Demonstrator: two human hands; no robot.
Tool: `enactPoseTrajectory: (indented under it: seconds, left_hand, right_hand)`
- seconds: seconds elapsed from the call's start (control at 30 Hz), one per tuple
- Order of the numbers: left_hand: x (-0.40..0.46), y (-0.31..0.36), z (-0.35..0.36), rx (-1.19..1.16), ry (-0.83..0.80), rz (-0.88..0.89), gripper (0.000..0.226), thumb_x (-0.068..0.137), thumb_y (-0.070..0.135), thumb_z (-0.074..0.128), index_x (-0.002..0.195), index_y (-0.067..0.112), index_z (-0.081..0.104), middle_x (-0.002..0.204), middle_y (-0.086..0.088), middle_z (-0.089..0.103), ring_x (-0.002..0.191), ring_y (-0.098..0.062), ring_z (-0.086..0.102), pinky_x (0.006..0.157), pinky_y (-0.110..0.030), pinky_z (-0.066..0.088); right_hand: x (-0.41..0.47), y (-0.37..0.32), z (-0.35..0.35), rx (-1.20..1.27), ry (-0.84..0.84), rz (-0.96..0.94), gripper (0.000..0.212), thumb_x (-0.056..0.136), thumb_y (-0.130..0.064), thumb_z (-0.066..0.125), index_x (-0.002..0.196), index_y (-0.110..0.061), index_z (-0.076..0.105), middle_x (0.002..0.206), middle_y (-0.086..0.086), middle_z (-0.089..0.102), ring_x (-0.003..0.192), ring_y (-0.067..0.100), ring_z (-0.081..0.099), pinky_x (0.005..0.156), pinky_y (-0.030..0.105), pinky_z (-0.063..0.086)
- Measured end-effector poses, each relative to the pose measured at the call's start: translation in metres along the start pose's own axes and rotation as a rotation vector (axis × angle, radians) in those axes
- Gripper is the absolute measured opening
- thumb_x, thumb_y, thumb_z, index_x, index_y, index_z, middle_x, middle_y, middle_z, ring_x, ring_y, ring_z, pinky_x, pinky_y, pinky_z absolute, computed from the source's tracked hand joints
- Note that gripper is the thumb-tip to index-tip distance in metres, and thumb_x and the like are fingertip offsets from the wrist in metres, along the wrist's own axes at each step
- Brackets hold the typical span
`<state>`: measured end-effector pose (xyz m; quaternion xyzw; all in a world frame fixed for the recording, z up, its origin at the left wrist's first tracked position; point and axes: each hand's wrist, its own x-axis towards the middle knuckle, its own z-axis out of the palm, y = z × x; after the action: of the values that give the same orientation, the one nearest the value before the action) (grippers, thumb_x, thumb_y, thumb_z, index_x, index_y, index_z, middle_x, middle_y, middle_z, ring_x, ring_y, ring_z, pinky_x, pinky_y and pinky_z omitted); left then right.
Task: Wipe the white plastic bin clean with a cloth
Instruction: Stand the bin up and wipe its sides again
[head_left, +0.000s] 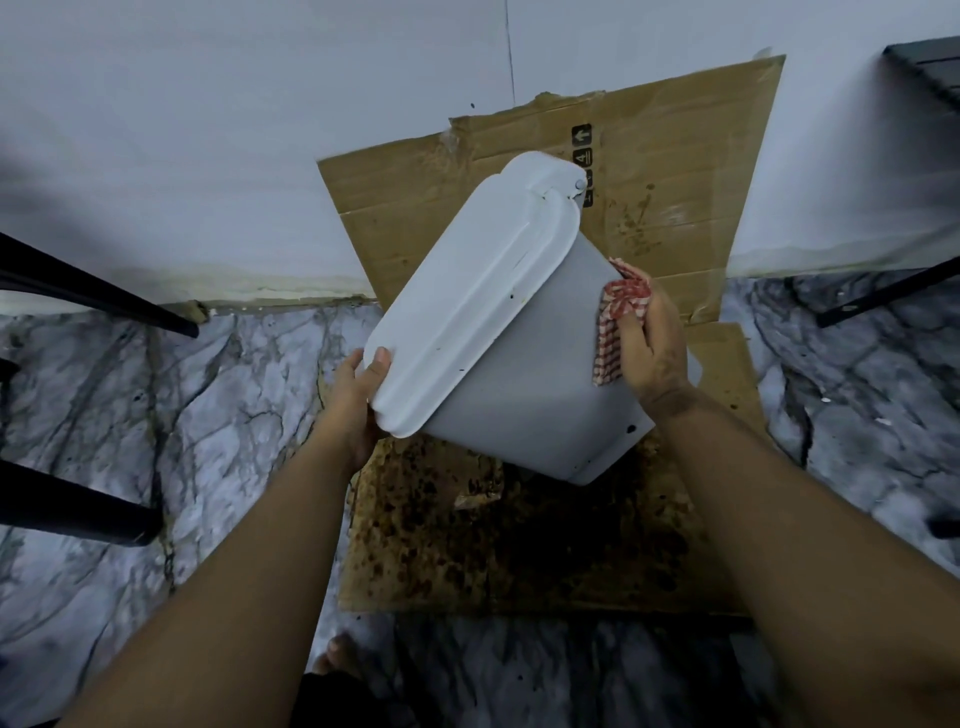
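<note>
left hand (358, 395) grips tilted bin (519, 364); right hand (652, 348) presses cloth (615, 322) against it.

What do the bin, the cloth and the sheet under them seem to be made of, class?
Bin: likely plastic, smooth, white, moulded lid ridges.
Cloth: woven fabric, red-and-white check, crumpled folds.
Sheet: brown cardboard, matte, with creases, printed arrow marks and dark stains.

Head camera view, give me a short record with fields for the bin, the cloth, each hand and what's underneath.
bin: white bin, lid shut, tilted, held off the floor
cloth: red checked cloth pressed on the bin's side wall
left hand: left hand grips the lid's near edge
right hand: right hand holds the cloth against the bin
underneath: stained cardboard on a marble floor
dirt: dark specks on lid and wall
</note>
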<state>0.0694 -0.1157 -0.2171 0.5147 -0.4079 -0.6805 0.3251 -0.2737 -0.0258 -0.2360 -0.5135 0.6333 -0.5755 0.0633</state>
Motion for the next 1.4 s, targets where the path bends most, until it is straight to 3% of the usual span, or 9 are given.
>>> enactPoseTrajectory:
  seconds: [0.1, 0.3, 0.43, 0.63, 0.9, 1.1, 1.2, 1.33, 1.4]
  left_hand:
    - [-0.012, 0.001, 0.001, 0.043, -0.088, 0.083, 0.104, 0.065, 0.064, 0.086, 0.151, 0.028, 0.039, 0.149, -0.004, 0.053, 0.128, -0.034, 0.059, 0.091, -0.057, 0.056]
    - [-0.019, 0.008, 0.019, 0.065, -0.180, 0.063, 0.132, 0.044, 0.064, 0.093, 0.153, 0.049, 0.019, 0.136, 0.022, 0.049, 0.127, -0.018, 0.056, 0.092, -0.045, 0.055]
    - [-0.022, 0.007, 0.024, 0.034, -0.170, 0.049, 0.114, 0.046, 0.061, 0.093, 0.141, 0.052, 0.031, 0.146, 0.015, 0.047, 0.131, -0.022, 0.055, 0.090, -0.042, 0.055]
    - [-0.026, 0.014, 0.037, 0.053, -0.155, 0.112, 0.116, 0.049, 0.053, 0.096, 0.148, 0.042, 0.035, 0.148, 0.003, 0.049, 0.132, -0.027, 0.054, 0.102, -0.054, 0.051]
    - [-0.039, 0.055, 0.043, 0.121, 0.043, 0.085, 0.107, 0.059, 0.039, 0.096, 0.149, 0.044, 0.038, 0.129, 0.015, 0.049, 0.113, -0.029, 0.064, 0.070, -0.054, 0.061]
    - [-0.044, 0.063, 0.065, 0.208, 0.045, 0.076, 0.100, 0.070, 0.044, 0.085, 0.154, 0.042, 0.031, 0.141, 0.009, 0.039, 0.111, -0.025, 0.062, 0.069, -0.051, 0.062]
    - [-0.038, 0.068, 0.080, 0.255, 0.024, 0.084, 0.098, 0.076, 0.046, 0.085, 0.155, 0.041, 0.028, 0.144, 0.010, 0.036, 0.109, -0.022, 0.060, 0.073, -0.056, 0.062]
    - [-0.023, 0.068, 0.089, 0.282, 0.029, 0.059, 0.086, 0.081, 0.045, 0.080, 0.152, 0.042, 0.031, 0.132, 0.012, 0.043, 0.106, -0.020, 0.060, 0.073, -0.054, 0.063]
    - [-0.016, 0.068, 0.085, 0.291, 0.027, 0.063, 0.072, 0.084, 0.045, 0.077, 0.145, 0.045, 0.039, 0.123, 0.018, 0.047, 0.107, -0.019, 0.061, 0.069, -0.049, 0.063]
  right_hand:
    - [-0.003, 0.009, -0.004, 0.031, 0.036, 0.036, 0.045, 0.097, -0.029, 0.044, 0.140, -0.015, 0.051, 0.135, -0.010, 0.056, 0.127, 0.014, 0.052, 0.109, 0.050, 0.040]
    - [-0.005, 0.015, -0.012, 0.070, 0.047, 0.124, 0.051, 0.095, -0.032, 0.041, 0.139, -0.008, 0.051, 0.136, 0.003, 0.056, 0.129, 0.022, 0.051, 0.112, 0.049, 0.038]
    - [0.003, 0.011, -0.010, 0.073, -0.015, 0.118, 0.050, 0.094, -0.030, 0.040, 0.140, -0.017, 0.051, 0.133, -0.008, 0.057, 0.128, 0.013, 0.051, 0.112, 0.047, 0.038]
    - [0.020, -0.001, 0.001, 0.109, 0.094, 0.107, 0.051, 0.094, -0.031, 0.038, 0.137, -0.009, 0.054, 0.132, 0.006, 0.062, 0.125, 0.023, 0.055, 0.107, 0.052, 0.041]
    - [0.028, -0.032, 0.031, 0.363, 0.083, 0.363, 0.043, 0.086, -0.038, 0.042, 0.124, -0.024, 0.056, 0.125, -0.002, 0.063, 0.118, 0.015, 0.057, 0.107, 0.045, 0.043]
    - [-0.004, -0.008, 0.054, 0.079, 0.146, 0.291, 0.072, 0.099, -0.053, 0.036, 0.151, -0.003, 0.031, 0.150, 0.003, 0.035, 0.141, 0.016, 0.030, 0.121, 0.029, 0.019]
    - [-0.043, 0.021, 0.073, 0.006, 0.050, 0.441, 0.085, 0.098, -0.065, 0.027, 0.151, 0.001, 0.029, 0.157, 0.026, 0.027, 0.148, 0.035, 0.021, 0.123, 0.043, 0.015]
    - [-0.109, 0.047, 0.100, 0.018, 0.065, 0.673, 0.064, 0.104, -0.022, 0.042, 0.149, 0.014, 0.015, 0.157, 0.036, 0.008, 0.150, 0.040, 0.003, 0.124, 0.044, 0.006]
    - [-0.139, 0.050, 0.114, 0.018, 0.035, 0.744, 0.066, 0.106, -0.030, 0.037, 0.152, 0.004, 0.005, 0.159, 0.034, 0.004, 0.150, 0.043, 0.002, 0.123, 0.047, 0.007]
